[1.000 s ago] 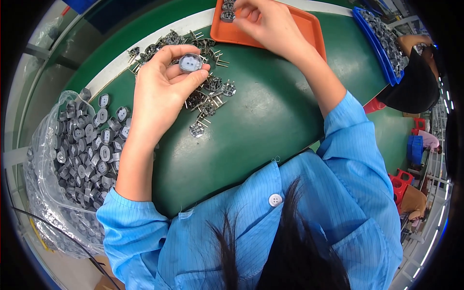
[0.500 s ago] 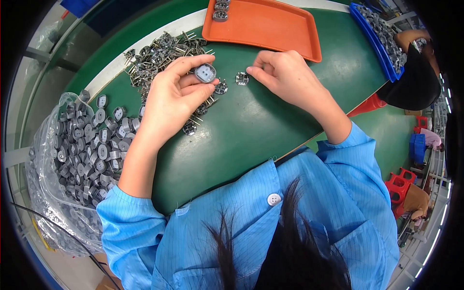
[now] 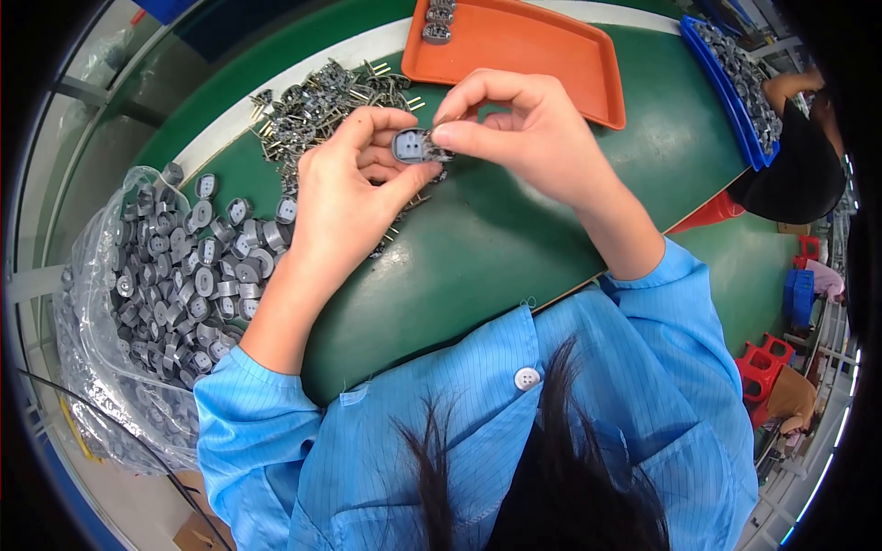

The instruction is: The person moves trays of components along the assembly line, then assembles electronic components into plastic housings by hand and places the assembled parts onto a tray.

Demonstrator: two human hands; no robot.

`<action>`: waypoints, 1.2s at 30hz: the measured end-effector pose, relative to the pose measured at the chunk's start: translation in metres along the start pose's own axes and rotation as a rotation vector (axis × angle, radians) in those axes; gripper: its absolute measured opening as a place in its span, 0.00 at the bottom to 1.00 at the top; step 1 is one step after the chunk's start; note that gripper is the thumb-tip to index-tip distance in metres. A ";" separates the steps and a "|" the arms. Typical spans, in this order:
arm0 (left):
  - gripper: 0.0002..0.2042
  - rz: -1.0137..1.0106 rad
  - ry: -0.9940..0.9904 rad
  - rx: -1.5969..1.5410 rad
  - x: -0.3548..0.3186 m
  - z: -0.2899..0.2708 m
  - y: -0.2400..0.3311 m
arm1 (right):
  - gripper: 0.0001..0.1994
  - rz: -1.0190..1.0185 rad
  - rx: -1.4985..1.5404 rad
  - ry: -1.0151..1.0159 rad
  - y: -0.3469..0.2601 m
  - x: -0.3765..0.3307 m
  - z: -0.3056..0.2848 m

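Between thumb and fingers, my left hand (image 3: pixel 344 179) pinches a small grey plastic housing (image 3: pixel 407 145), its hollow side with small slots turned up. Close against it, my right hand (image 3: pixel 533 129) pinches a small round circuit board (image 3: pixel 438 147) at the housing's right edge. Fingers partly cover the board, and I cannot tell whether any of it sits inside the housing. Beyond my left hand lies a heap of circuit boards with metal pins (image 3: pixel 322 101). Left of my forearm, many grey housings (image 3: pixel 202 275) spill from a clear plastic bag (image 3: pixel 87 312).
An orange tray (image 3: pixel 542 55) at the far side of the green table (image 3: pixel 496 239) holds several filled housings (image 3: pixel 437 33) in its left corner. A blue bin of grey parts (image 3: pixel 735 92) stands at the far right, beside another person (image 3: pixel 804 156).
My right hand has picked up the circuit board from the table and brought it left to the housing. The left hand still holds the housing, now slightly further right in view.
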State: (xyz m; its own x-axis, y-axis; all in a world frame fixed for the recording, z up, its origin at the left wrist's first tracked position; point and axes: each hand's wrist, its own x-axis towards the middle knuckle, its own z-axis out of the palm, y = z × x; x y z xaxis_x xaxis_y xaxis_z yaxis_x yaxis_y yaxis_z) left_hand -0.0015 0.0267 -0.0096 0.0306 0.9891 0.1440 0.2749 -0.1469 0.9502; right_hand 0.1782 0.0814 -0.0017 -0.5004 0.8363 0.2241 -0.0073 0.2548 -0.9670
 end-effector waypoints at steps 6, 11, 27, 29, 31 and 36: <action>0.17 0.082 -0.009 0.023 0.000 -0.002 0.000 | 0.06 -0.179 -0.412 0.061 -0.007 0.002 0.010; 0.19 0.013 -0.079 -0.118 0.000 -0.006 0.003 | 0.06 -0.123 -0.271 0.113 -0.002 -0.002 0.010; 0.42 0.174 -0.102 -0.095 -0.001 0.003 -0.001 | 0.04 -0.347 -0.371 0.067 -0.006 -0.005 0.010; 0.41 0.197 -0.073 -0.058 -0.001 0.006 0.003 | 0.04 -0.396 -0.455 0.083 -0.004 -0.002 0.010; 0.41 0.205 -0.039 -0.022 -0.002 0.007 0.001 | 0.04 -0.363 -0.481 0.037 0.000 -0.003 0.010; 0.37 0.163 -0.042 -0.101 -0.003 0.004 0.000 | 0.04 -0.331 -0.478 0.036 -0.002 -0.007 0.010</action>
State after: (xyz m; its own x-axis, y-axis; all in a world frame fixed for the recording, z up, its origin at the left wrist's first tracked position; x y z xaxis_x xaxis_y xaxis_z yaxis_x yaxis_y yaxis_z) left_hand 0.0025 0.0236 -0.0114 0.1071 0.9514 0.2886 0.1650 -0.3032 0.9385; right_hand 0.1735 0.0699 -0.0022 -0.5082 0.6886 0.5172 0.2379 0.6895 -0.6842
